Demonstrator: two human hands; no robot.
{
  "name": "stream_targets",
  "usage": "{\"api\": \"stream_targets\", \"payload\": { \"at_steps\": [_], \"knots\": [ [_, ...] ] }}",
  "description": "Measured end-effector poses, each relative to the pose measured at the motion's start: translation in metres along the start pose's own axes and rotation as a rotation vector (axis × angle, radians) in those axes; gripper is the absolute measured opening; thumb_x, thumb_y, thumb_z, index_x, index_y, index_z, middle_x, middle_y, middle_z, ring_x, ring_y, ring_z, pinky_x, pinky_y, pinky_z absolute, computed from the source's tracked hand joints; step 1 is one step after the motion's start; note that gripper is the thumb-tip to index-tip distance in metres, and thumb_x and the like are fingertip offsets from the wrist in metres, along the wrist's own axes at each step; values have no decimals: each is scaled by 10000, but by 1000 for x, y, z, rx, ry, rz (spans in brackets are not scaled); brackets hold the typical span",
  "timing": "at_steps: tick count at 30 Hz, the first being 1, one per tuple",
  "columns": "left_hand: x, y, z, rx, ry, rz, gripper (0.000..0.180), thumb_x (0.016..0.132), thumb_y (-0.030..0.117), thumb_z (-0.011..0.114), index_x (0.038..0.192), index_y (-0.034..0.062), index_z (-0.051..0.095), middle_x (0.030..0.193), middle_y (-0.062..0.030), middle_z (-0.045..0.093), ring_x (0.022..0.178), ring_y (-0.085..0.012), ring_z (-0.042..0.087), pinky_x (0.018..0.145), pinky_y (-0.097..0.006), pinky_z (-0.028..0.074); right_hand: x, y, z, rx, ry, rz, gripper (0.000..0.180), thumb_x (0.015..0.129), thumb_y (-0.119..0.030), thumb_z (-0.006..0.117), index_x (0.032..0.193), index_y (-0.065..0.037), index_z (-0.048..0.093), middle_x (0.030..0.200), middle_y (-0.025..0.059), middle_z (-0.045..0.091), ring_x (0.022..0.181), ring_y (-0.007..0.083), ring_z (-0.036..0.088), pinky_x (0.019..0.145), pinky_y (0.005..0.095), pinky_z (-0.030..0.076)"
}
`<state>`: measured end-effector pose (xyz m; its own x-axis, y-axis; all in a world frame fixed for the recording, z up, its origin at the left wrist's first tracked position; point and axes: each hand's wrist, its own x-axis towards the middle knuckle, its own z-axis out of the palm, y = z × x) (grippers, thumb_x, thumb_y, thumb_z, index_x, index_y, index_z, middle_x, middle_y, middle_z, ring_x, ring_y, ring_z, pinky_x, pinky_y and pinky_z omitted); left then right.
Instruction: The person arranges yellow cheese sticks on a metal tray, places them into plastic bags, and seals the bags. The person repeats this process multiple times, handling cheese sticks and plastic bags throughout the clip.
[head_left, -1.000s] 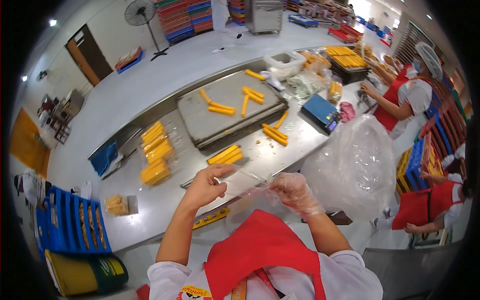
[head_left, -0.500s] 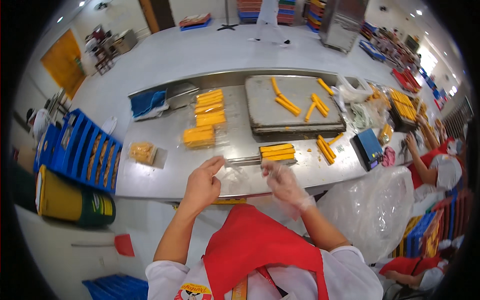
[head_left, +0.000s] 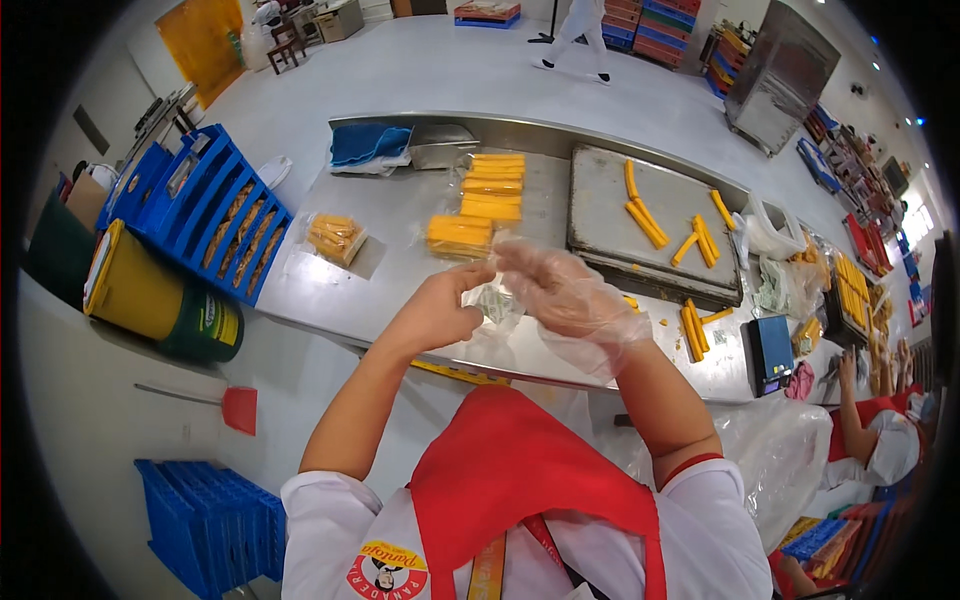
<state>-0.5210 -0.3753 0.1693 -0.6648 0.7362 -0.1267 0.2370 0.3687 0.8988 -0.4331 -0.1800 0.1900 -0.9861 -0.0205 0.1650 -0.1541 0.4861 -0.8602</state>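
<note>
My left hand is bare and pinches a thin clear plastic bag above the table's near side. My right hand, in a loose clear plastic glove, meets it at the bag's top edge with fingers drawn together; their tips are partly hidden. Just beyond the hands lie clear packs of yellow sticks, with more packs in a row behind. Another pack sits alone to the left. My right hand mostly covers the metal holder of yellow sticks.
A dark-edged baking tray carries loose yellow sticks. Several sticks lie beside a blue scale. Blue crates and a yellow-green bin stand left. Co-workers sit at the right; a person in white walks far off.
My right hand has moved up and left from beside the stick holder to the bag at my left hand. The view has shifted, and the far person has walked on.
</note>
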Motion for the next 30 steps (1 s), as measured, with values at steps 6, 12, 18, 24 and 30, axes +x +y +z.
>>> {"api": "stream_targets", "payload": {
  "at_steps": [6,12,18,24,30],
  "knots": [
    [-6,-6,-29,430,184,159,551,714,-44,544,1242,36,680,1380,-202,589,916,-229,693,780,-333,550,-15,68,13,643,357,279,242,953,-193,629,1047,30,631,891,110,672,764,159,620,754,305,513],
    [22,-41,13,1075,-3,242,221,740,37,615,925,30,735,1060,-142,664,928,-320,659,801,-408,544,-37,184,105,1620,460,975,484,935,-457,644,1187,-54,551,1313,194,554,1094,336,598,890,406,528],
    [29,-65,49,1166,-17,439,72,761,76,623,781,42,683,932,-94,601,911,-290,594,754,-411,541,-41,208,106,1753,792,559,655,917,-637,575,1261,-91,466,1392,142,483,1262,353,469,1032,466,422],
    [19,-87,42,1144,36,393,142,767,59,628,882,-4,683,1067,-145,581,927,-286,600,765,-370,556,-112,190,76,1507,783,910,436,928,-490,585,1016,-63,560,926,103,623,873,291,614,839,450,491],
    [15,-76,40,1139,83,413,166,781,21,619,932,-22,674,1228,-195,574,979,-308,603,817,-370,552,-203,244,23,1416,489,966,237,774,-226,567,870,-10,559,722,115,561,665,289,594,666,417,520]
  ]
}}
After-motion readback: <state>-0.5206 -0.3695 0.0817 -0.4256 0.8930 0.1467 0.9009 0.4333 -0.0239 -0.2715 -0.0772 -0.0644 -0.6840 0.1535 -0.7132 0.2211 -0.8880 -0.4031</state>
